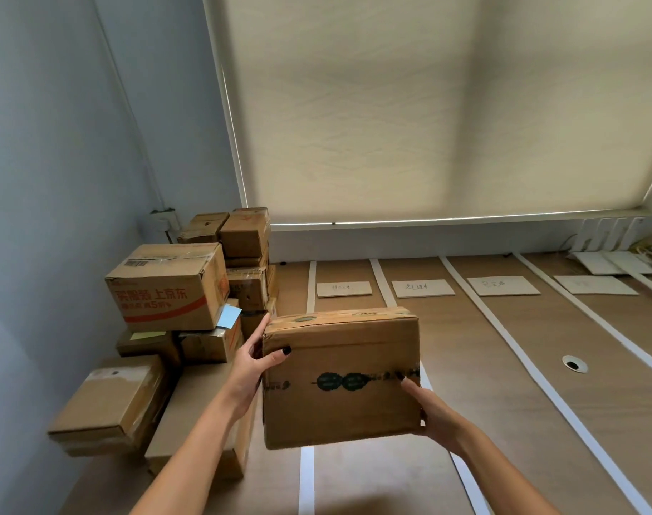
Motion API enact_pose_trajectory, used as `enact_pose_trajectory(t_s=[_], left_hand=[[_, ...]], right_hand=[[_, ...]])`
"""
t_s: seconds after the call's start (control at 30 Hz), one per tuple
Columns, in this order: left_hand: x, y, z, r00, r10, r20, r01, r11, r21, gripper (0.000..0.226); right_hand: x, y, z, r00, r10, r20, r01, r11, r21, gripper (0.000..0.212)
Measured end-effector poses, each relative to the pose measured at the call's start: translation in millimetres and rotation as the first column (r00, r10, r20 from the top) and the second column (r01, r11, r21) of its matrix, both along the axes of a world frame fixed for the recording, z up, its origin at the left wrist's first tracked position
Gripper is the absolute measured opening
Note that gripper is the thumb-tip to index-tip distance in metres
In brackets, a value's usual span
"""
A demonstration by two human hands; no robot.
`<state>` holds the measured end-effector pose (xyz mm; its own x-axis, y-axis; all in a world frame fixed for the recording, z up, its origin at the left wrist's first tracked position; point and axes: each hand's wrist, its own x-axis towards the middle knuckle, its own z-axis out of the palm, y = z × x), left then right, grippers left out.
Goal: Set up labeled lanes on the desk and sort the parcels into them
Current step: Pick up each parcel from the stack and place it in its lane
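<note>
A worn brown cardboard parcel, sealed with tape and crossed by a dark printed band, is held above the bench, over the leftmost taped lane. The left hand grips its left edge; the right hand holds its lower right corner.

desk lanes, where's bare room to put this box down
The held cardboard box has room in every lane between the white tape strips, nearer than the paper labels. The lane with the cable grommet is free around that hole. The parcel pile crowds the left end.
</note>
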<state>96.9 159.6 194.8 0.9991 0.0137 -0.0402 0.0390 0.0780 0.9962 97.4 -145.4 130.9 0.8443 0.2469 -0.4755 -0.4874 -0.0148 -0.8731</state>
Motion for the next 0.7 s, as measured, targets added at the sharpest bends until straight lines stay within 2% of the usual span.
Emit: enact_pose_trajectory(t_s=[0.07, 0.17, 0.23, 0.33, 0.4, 0.47, 0.57, 0.63, 0.7], left_hand=[[1.7, -2.9, 5.0, 0.999, -0.037, 0.022, 0.036, 0.999, 0.026, 0.08], [-0.5, -6.7, 10.2, 0.998, -0.034, 0.047, 0.032, 0.998, 0.056, 0.083], [-4.8, -7.2, 12.2, 0.997, -0.016, 0.077, 0.011, 0.998, 0.068, 0.085], [-9.2, -4.9, 8.2, 0.993, -0.034, 0.114, 0.023, 0.995, 0.098, 0.091], [-13.0, -5.2, 8.8, 0.988, -0.071, 0.135, 0.058, 0.994, 0.095, 0.091], [-16.8, -7.9, 11.7, 0.99, -0.078, 0.121, 0.069, 0.995, 0.073, 0.094], [-17.4, -9.6, 9.2, 0.996, 0.0, 0.089, -0.004, 0.999, 0.038, 0.1], [-18.0, -11.0, 7.1, 0.997, 0.005, 0.081, -0.012, 0.996, 0.092, 0.079], [-20.8, -15.0, 6.4, 0.997, 0.027, 0.073, -0.033, 0.997, 0.07, 0.058]], right_hand=[[4.0, -5.2, 0.7, 1.0, -0.002, 0.003, 0.002, 0.999, 0.045, 0.083], [10.4, -17.8, 4.0, 0.997, 0.076, 0.006, -0.077, 0.99, 0.114, 0.11], [14.3, -26.3, 9.7, 0.994, 0.105, 0.009, -0.105, 0.979, 0.177, 0.117], [20.7, -33.2, 18.2, 0.996, 0.088, -0.012, -0.084, 0.979, 0.187, 0.125], [23.3, -33.8, 24.8, 0.997, 0.074, -0.024, -0.068, 0.978, 0.198, 0.115], [23.5, -34.5, 35.1, 0.998, 0.067, -0.011, -0.063, 0.969, 0.241, 0.089], [24.5, -35.3, 47.6, 0.996, 0.074, 0.055, -0.087, 0.948, 0.306, 0.069], [25.2, -35.7, 52.6, 0.991, 0.091, 0.096, -0.117, 0.938, 0.326, 0.069], [28.0, -36.4, 55.0, 0.989, 0.087, 0.121, -0.124, 0.929, 0.347, 0.076]])
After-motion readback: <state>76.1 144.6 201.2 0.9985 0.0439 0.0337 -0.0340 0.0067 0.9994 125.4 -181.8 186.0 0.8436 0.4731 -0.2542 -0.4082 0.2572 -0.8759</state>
